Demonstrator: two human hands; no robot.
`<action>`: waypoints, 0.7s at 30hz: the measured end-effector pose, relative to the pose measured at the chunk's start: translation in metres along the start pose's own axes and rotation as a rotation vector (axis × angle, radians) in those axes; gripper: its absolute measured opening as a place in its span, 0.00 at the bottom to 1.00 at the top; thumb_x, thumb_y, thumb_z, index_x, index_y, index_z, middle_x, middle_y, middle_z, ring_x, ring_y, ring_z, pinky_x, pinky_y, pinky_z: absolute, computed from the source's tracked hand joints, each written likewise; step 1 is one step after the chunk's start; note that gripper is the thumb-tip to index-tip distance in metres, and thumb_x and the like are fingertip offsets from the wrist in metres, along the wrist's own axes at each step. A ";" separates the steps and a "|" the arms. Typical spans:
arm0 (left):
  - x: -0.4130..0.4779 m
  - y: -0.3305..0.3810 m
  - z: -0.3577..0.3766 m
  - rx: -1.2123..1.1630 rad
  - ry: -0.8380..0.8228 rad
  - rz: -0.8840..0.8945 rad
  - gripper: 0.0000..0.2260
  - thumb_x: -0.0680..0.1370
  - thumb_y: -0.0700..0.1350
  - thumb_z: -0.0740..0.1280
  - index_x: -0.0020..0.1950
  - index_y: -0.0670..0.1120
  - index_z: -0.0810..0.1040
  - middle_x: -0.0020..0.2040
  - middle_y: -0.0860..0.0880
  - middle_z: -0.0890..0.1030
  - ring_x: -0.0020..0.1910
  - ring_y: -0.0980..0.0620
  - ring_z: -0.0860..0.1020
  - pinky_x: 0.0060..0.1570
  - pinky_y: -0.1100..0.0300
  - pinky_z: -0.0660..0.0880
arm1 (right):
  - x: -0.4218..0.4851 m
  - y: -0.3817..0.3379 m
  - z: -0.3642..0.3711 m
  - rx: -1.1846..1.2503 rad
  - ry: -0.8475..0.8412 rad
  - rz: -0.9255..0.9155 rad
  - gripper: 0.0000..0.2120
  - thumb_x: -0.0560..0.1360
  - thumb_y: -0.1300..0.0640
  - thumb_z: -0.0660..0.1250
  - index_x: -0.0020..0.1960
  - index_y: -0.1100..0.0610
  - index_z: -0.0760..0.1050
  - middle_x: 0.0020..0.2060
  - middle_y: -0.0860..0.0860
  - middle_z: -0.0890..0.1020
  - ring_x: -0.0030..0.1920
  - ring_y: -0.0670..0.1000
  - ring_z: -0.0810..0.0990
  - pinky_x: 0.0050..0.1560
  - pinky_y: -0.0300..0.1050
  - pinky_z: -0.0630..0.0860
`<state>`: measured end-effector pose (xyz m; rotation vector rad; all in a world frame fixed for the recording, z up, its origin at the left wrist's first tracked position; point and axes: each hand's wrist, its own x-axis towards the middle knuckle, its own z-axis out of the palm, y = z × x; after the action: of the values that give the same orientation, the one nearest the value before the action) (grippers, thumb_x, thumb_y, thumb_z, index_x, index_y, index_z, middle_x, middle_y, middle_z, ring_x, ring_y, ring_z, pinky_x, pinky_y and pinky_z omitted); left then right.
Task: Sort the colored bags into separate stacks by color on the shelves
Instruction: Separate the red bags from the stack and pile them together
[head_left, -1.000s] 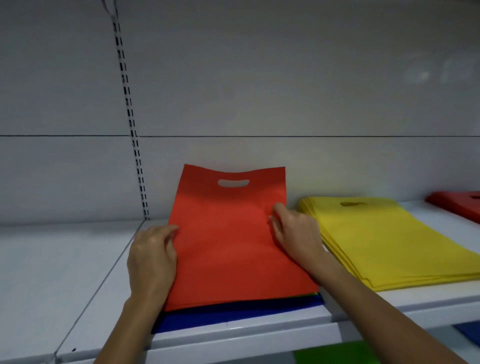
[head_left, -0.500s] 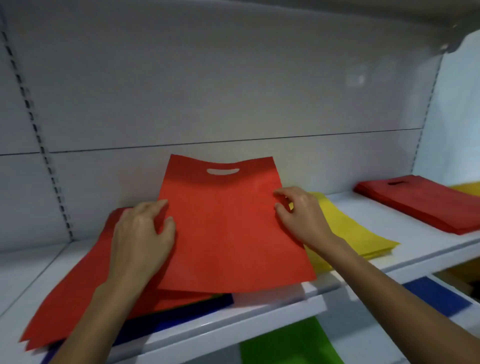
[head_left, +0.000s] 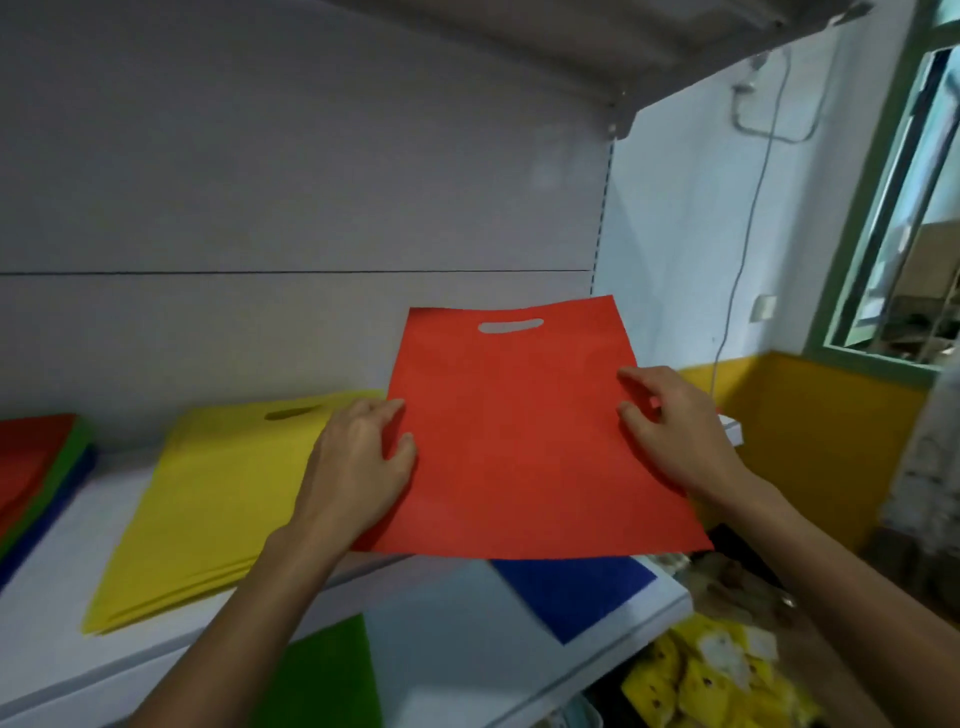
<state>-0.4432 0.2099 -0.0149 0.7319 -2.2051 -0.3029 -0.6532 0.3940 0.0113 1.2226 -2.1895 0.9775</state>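
Fingers (head_left: 388, 410) of the left hand (head_left: 358, 467) pinch the left edge of the red bag (head_left: 519, 441), thumb on top. The right hand (head_left: 670, 431) pinches the right edge likewise, its fingers curled.

Red bag: flat rectangle of matte, non-woven-looking fabric, held spread over the right end of the upper shelf (head_left: 62, 597). Its long axis runs from the person toward the back panel. The oval handle cut-out (head_left: 510, 326) lies at the far end, which is tilted upward. Contact with anything beneath cannot be determined.

Yellow stack (head_left: 218, 499): same bag type, lying flat just left of the red bag, cut-out toward the back panel.

Mixed pile (head_left: 31, 467), red over green over blue, lies at the shelf's left end.

Lower shelf (head_left: 457, 649): a blue bag (head_left: 576, 592) near its right corner, a green bag (head_left: 327, 670) left of it.
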 end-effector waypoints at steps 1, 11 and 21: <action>0.006 0.012 0.013 -0.007 -0.016 0.011 0.26 0.69 0.51 0.57 0.62 0.41 0.76 0.58 0.41 0.78 0.59 0.42 0.74 0.60 0.54 0.67 | 0.002 0.016 -0.005 -0.005 -0.002 0.017 0.18 0.74 0.63 0.65 0.64 0.62 0.72 0.59 0.59 0.76 0.59 0.57 0.74 0.60 0.47 0.67; 0.099 0.084 0.120 -0.066 -0.066 0.076 0.19 0.76 0.46 0.63 0.66 0.43 0.73 0.60 0.43 0.77 0.60 0.44 0.72 0.60 0.57 0.64 | 0.062 0.139 -0.016 -0.076 -0.001 0.111 0.20 0.75 0.64 0.63 0.67 0.64 0.69 0.61 0.60 0.75 0.61 0.58 0.73 0.62 0.46 0.66; 0.148 0.106 0.182 0.214 -0.048 -0.009 0.25 0.70 0.52 0.53 0.61 0.43 0.76 0.54 0.42 0.78 0.54 0.42 0.74 0.52 0.52 0.71 | 0.156 0.215 0.040 -0.086 -0.166 -0.005 0.21 0.75 0.66 0.59 0.68 0.66 0.66 0.62 0.61 0.72 0.63 0.58 0.70 0.63 0.43 0.62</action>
<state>-0.7003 0.2047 -0.0014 0.8581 -2.3037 -0.0901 -0.9191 0.3558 0.0107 1.3098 -2.3272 0.7969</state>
